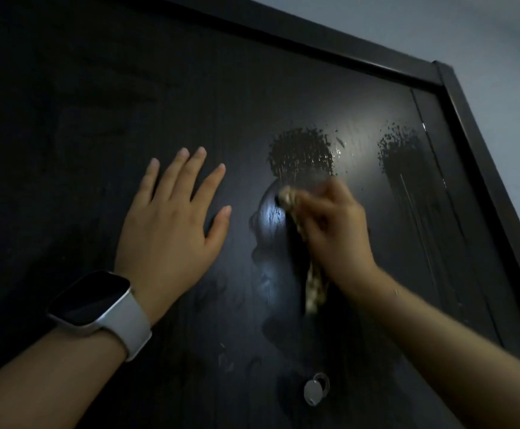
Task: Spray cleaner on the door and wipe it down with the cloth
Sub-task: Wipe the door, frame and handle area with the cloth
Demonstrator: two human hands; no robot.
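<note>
A dark wooden door (128, 88) fills the view. My left hand (172, 218) lies flat on it with fingers spread and straight, a white watch on the wrist. To its right, my right hand (333, 224) grips a bunched yellowish cloth (314, 286) and presses it against the door; hand and cloth are blurred. Just above the cloth is a patch of sprayed droplets (302, 153). A second sprayed patch (401, 150) with runs trickling down lies near the door's right edge. A wet smear (268, 218) shines left of the cloth. No spray bottle is in view.
A round metal peephole cover (316, 388) sits low on the door. The dark door frame (484, 150) runs along the top and right, with a pale wall (484, 32) beyond it.
</note>
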